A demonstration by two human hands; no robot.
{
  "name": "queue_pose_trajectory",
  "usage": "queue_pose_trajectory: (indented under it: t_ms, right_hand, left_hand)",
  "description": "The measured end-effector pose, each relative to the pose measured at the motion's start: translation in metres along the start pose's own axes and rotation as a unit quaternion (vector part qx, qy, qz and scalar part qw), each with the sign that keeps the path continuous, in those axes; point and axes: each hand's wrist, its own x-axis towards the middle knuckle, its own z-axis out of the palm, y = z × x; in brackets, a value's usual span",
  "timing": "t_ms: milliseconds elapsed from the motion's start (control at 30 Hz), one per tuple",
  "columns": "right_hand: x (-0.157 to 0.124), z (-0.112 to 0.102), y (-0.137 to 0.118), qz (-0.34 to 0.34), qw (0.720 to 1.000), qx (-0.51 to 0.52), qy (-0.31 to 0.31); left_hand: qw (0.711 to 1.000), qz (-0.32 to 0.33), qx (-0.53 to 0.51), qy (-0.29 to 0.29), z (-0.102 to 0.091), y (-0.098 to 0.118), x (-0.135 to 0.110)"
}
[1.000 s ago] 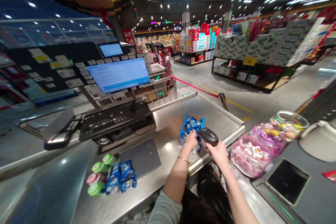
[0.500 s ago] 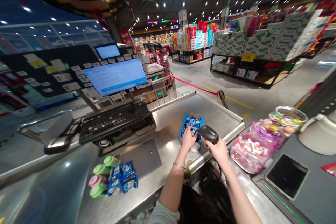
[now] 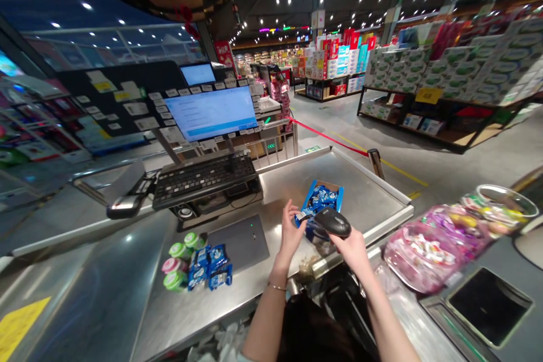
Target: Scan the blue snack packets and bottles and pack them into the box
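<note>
Nearest us, small tubs (image 3: 178,264) and blue packs (image 3: 211,267) lie on the steel table (image 3: 365,189). Our right hand (image 3: 354,248) has its fingers clenched round a black scanner (image 3: 334,220). Just beside its head, the fingers of our left hand (image 3: 289,230) pinch a small blue packet (image 3: 304,216). Just beyond stands an open blue box (image 3: 323,197) of such packets, then the keyboard (image 3: 203,178) and screen (image 3: 211,113).

Counter (image 3: 106,294): brushed metal, softly glossy. Scanner (image 3: 333,220): smooth black plastic. Packet (image 3: 302,216) at its 9 o'clock: shiny foil. Box (image 3: 326,184): matt cardboard.
</note>
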Motion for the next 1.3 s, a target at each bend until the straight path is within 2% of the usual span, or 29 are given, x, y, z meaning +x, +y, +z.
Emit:
queue_pose_trajectory:
  t_ms: [167,300,433,633,867,967,1067,1167,1233,1300]
  right_hand:
    - [-0.013,0.016,-0.011,-0.037,0.993,-0.061,-0.097]
    - [-0.021,0.026,-0.018,-0.049,0.982,-0.121,-0.135]
    - [-0.026,0.032,-0.026,-0.046,0.973,-0.167,-0.150]
    - [-0.030,0.035,-0.032,-0.047,0.963,-0.212,-0.163]
    - [-0.033,0.043,-0.034,-0.047,0.965,-0.195,-0.170]
    - [-0.036,0.049,-0.032,-0.056,0.970,-0.168,-0.163]
    - [-0.039,0.056,-0.027,-0.079,0.972,-0.145,-0.169]
    - [-0.041,0.062,-0.021,-0.090,0.971,-0.130,-0.178]
    - [-0.041,0.065,-0.019,-0.087,0.971,-0.122,-0.186]
    - [-0.042,0.067,-0.019,-0.083,0.971,-0.118,-0.189]
  left_hand:
    - [0.996,0.056,0.073,0.001,-0.025,-0.012,-0.017]
    - [0.985,0.109,0.136,0.005,-0.038,-0.021,-0.027]
    - [0.975,0.145,0.169,0.009,-0.048,-0.020,-0.032]
    - [0.970,0.153,0.185,0.026,-0.059,-0.017,-0.037]
    - [0.969,0.152,0.185,0.052,-0.068,-0.018,-0.041]
    - [0.968,0.132,0.194,0.090,-0.079,-0.022,-0.044]
    - [0.953,0.080,0.225,0.187,-0.107,-0.032,-0.048]
    - [0.909,0.024,0.293,0.295,-0.150,-0.045,-0.053]
    - [0.872,-0.013,0.354,0.337,-0.181,-0.054,-0.057]
    - [0.840,-0.054,0.416,0.344,-0.208,-0.061,-0.061]
